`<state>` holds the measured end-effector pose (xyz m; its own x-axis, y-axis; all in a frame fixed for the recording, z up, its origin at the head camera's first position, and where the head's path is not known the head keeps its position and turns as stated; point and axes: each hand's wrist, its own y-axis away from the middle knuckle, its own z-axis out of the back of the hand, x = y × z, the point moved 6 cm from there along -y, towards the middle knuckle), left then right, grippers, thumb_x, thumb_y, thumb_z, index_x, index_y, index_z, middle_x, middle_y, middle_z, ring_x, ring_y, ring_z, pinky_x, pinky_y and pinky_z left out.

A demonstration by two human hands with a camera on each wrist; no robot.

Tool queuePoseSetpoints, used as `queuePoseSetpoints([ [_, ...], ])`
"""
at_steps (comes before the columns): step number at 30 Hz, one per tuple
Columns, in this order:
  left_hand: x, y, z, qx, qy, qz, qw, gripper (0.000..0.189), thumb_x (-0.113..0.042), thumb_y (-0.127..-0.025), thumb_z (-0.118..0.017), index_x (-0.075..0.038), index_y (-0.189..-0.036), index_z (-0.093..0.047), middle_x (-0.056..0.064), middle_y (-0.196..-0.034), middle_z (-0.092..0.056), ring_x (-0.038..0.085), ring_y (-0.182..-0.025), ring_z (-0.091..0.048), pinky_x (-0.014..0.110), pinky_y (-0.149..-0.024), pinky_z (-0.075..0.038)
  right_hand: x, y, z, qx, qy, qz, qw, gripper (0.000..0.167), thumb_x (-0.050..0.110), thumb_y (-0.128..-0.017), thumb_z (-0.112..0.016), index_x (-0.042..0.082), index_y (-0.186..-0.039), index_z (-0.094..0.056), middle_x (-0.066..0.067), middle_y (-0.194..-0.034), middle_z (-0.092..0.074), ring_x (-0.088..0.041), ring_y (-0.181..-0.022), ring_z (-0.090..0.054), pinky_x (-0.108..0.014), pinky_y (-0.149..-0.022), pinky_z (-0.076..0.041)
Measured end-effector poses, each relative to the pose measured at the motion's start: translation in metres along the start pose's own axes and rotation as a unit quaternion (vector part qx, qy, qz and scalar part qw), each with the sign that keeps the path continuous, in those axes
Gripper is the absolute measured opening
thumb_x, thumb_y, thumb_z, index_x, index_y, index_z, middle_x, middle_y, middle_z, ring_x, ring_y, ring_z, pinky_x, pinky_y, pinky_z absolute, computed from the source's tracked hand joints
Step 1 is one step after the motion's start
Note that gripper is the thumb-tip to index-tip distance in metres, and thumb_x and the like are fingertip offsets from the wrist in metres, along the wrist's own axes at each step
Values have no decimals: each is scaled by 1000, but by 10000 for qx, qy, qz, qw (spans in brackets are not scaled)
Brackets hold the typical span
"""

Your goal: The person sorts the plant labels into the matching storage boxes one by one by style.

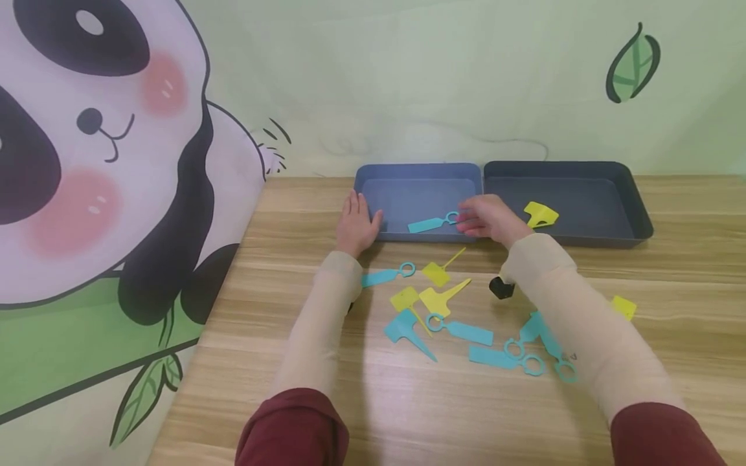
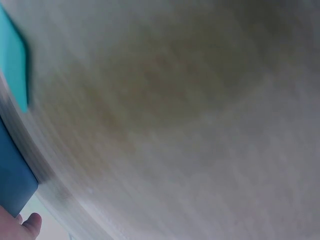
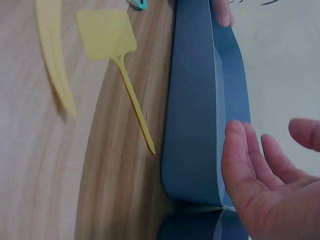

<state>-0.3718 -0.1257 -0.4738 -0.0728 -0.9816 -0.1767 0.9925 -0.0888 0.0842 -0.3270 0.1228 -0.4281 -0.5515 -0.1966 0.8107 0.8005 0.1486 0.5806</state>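
My left hand (image 1: pixel 357 226) rests on the left rim of the blue tray (image 1: pixel 408 238), its fingers straight. Over that tray's right end, my right hand (image 1: pixel 489 219) has loosely bent fingers, with nothing between fingers and thumb in the right wrist view. Right by its fingertips is the ring of a turquoise plant tag (image 1: pixel 425 225) lying inside the blue tray. A yellow T-shaped plant tag (image 1: pixel 541 213) lies in the dark tray (image 1: pixel 588 194), close to my right hand. Near my left forearm, another turquoise ring tag (image 1: pixel 380 277) is partly hidden.
On the wooden table (image 1: pixel 233 388) in front of the trays lie several yellow tags (image 1: pixel 434 301) and a turquoise T-shaped tag (image 1: pixel 402 325). More turquoise ring tags (image 1: pixel 471 332) lie toward my right forearm, which partly covers some. A panda-print wall (image 1: pixel 408 77) stands behind the trays.
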Motion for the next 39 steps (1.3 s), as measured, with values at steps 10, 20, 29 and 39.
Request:
queuePoseSetpoints([
  [10,2,-1,0,-3,25,-13,10000,71,-49,-92,-16,2,-141,-7,17,-148,1,27,-138,-2,31,-113,-3,-11,12,-8,1153,1059,113,9876,33,16,-89,-48,-1,-117,-42,-6,-91,-60,-12,-66,-59,-24,-60,-51],
  [20,1,0,3,68,-132,31,9999,71,-49,-92,-15,2,-141,-7,17,-148,0,26,-138,-1,31,-113,-3,-32,26,-30,1795,2315,475,9549,33,14,-84,-54,-3,-111,-47,-1,-75,-57,-12,-61,-54,-24,-56,-47],
  [29,-1,-1,3,14,-58,4,10000,70,-48,-93,-17,2,-141,-8,17,-148,0,27,-138,-2,31,-113,-3,-36,53,-61,1541,3763,2789,8700,32,10,-81,-58,-3,-110,-56,-15,-95,-63,-25,-85,-58,-33,-72,-49],
  [39,-1,0,2,60,-22,21,10000,71,-49,-92,-16,2,-141,-7,17,-148,2,27,-138,-1,31,-113,-3,-58,82,-86,1039,5717,4052,7059,52,35,-80,-61,13,-126,-50,-20,-128,-47,-36,-115,-44,-50,-94,-37],
])
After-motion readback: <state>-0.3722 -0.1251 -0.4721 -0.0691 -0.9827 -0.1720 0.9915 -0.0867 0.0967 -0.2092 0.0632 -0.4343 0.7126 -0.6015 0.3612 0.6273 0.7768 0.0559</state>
